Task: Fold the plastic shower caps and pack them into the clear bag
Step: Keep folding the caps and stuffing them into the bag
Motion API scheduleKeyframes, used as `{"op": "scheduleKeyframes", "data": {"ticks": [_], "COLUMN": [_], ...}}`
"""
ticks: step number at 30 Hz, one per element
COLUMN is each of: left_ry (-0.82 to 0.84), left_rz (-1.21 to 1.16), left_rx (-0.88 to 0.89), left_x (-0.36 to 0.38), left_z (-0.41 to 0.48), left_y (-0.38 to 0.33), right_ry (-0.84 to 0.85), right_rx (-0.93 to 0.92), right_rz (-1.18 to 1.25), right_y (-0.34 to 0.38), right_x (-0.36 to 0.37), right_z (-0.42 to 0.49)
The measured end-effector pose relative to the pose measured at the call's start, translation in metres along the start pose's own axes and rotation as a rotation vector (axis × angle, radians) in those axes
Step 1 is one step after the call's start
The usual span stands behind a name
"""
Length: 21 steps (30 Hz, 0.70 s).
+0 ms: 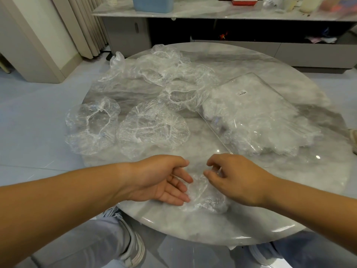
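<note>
A crumpled clear shower cap (204,198) lies near the front edge of the round marble table (251,225), between my hands. My left hand (164,180) lies palm up with straight fingers touching the cap's left side. My right hand (233,176) hovers over the cap's right side, fingers loosely curled, fingertips at the plastic; whether it pinches the cap is unclear. Several open shower caps (152,128) lie spread over the table's left and back. The clear bag (257,117) with a small label, holding folded caps, lies at the right.
One shower cap (90,124) overhangs the table's left edge. A low cabinet (231,14) with a blue tub and bottles stands behind the table. My knees and grey shoes (133,246) are under the front edge. Pale tiled floor lies all round.
</note>
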<state>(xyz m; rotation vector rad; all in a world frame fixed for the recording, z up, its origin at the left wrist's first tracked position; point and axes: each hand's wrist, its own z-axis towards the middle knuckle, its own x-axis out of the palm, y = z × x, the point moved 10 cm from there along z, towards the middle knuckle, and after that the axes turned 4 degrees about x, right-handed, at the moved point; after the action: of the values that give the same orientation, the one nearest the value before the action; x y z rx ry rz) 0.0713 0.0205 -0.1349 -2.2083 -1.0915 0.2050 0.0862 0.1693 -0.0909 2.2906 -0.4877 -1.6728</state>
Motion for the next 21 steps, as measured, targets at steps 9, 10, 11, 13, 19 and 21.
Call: {"op": "scheduleKeyframes", "data": {"ticks": [9, 10, 11, 13, 19, 21], "left_ry": [0.064, 0.075, 0.086, 0.107, 0.194, 0.218], "left_rz": [0.094, 0.092, 0.088, 0.068, 0.005, 0.037], "left_rx": [-0.068, -0.075, -0.081, -0.089, -0.088, -0.076], "left_x": [0.001, 0.002, 0.002, 0.003, 0.01, 0.009], "left_z": [-0.001, -0.001, -0.002, -0.002, 0.0, -0.002], "left_y": [0.006, 0.007, 0.008, 0.01, 0.013, 0.011], "right_ry": [0.271, 0.265, 0.266, 0.28, 0.29, 0.339], "right_rx": [0.391, 0.4, 0.396, 0.352, 0.139, 0.1], "right_rz": [0.506, 0.587, 0.687, 0.901, 0.966, 0.901], "right_y": [-0.02, -0.018, -0.015, -0.003, 0.022, 0.028], "right_x": [0.034, 0.033, 0.032, 0.03, 0.035, 0.042], "right_z": [-0.002, -0.003, -0.003, -0.004, -0.003, -0.008]}}
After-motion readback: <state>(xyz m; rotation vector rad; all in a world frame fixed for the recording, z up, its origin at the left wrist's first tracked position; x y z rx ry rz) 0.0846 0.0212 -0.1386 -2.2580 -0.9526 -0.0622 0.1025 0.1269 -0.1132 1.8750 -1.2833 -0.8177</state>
